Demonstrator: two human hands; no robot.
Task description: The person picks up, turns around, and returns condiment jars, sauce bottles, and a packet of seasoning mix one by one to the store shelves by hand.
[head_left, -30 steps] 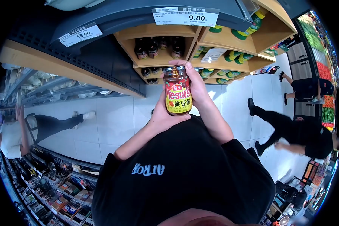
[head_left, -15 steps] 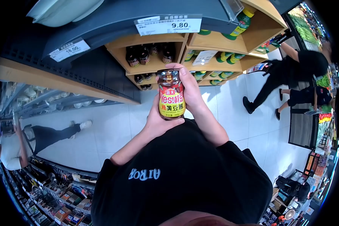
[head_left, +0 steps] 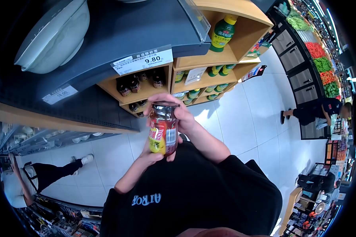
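Jar (head_left: pixel 162 133) has turned, lid (head_left: pixel 164 106) within curled right fingers (head_left: pixel 163 97); left fingers (head_left: pixel 153 157) apparently clasp its base (head_left: pixel 166 153).

A supermarket: price tag (head_left: pixel 144 60), shelved bottles (head_left: pixel 223 34), and, distantly, probably fresh vegetables (head_left: pixel 322 64).

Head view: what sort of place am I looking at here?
Most likely a supermarket: a printed price tag reading 9.80 sits on a dark shelf, bottles fill wooden shelving, and red and green vegetables are on display beyond.
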